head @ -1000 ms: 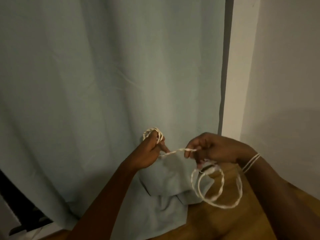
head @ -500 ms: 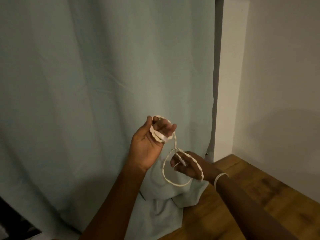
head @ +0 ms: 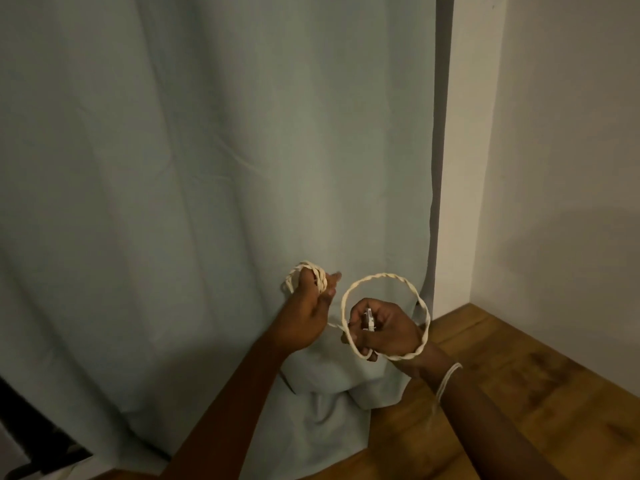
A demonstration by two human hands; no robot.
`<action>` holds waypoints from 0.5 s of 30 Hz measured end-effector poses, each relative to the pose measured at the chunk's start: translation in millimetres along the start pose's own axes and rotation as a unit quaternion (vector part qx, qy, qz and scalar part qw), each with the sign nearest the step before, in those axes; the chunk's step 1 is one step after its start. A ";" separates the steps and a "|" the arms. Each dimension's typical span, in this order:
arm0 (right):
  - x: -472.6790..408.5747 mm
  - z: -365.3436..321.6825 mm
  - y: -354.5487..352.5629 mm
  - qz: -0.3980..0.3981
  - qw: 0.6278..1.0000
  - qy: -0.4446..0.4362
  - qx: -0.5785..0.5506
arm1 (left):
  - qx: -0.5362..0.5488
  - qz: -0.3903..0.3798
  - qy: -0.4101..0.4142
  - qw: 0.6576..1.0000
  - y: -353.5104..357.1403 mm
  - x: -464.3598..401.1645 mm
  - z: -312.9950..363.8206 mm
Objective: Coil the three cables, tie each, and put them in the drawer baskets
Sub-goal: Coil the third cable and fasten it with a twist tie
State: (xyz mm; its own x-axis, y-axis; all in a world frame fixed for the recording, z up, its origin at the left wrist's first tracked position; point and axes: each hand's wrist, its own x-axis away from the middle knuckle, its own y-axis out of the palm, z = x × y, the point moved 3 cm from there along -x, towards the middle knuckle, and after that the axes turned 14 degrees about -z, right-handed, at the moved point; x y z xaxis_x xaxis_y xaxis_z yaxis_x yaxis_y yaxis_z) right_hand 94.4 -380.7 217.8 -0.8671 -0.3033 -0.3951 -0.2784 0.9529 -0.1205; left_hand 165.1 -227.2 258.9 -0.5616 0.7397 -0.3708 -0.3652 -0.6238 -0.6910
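The left hand (head: 308,306) grips coils of the cream cable (head: 381,278). The right hand (head: 384,330) pinches its plug (head: 370,320). No words can be read.

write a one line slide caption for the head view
Left hand holds coiled turns of a cream twisted cable while the right hand grips its plug end, before a pale curtain.

Left hand (head: 308,313) raised at the end of an outstretched bare forearm, fingers (head: 327,284) curled through several wraps of cable (head: 384,277). Right hand (head: 384,332) just beside and slightly lower, fingers closed round the cable's plug end, wrist bent inward, thin band on the forearm.
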 end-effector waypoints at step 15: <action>36.7 36.2 -46.1 0.263 0.945 0.197 -0.006 | 0.514 -0.084 -0.017 0.853 -2.0 13.7 -12.6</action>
State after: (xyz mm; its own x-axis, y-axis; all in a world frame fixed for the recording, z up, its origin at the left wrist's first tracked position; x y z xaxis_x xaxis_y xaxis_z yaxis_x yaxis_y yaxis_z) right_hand 90.4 -435.5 175.9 -0.9727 0.2304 -0.0277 0.2303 0.9731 0.0088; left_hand 167.5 -212.6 247.4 -0.4510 0.8441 -0.2900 -0.8918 -0.4133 0.1840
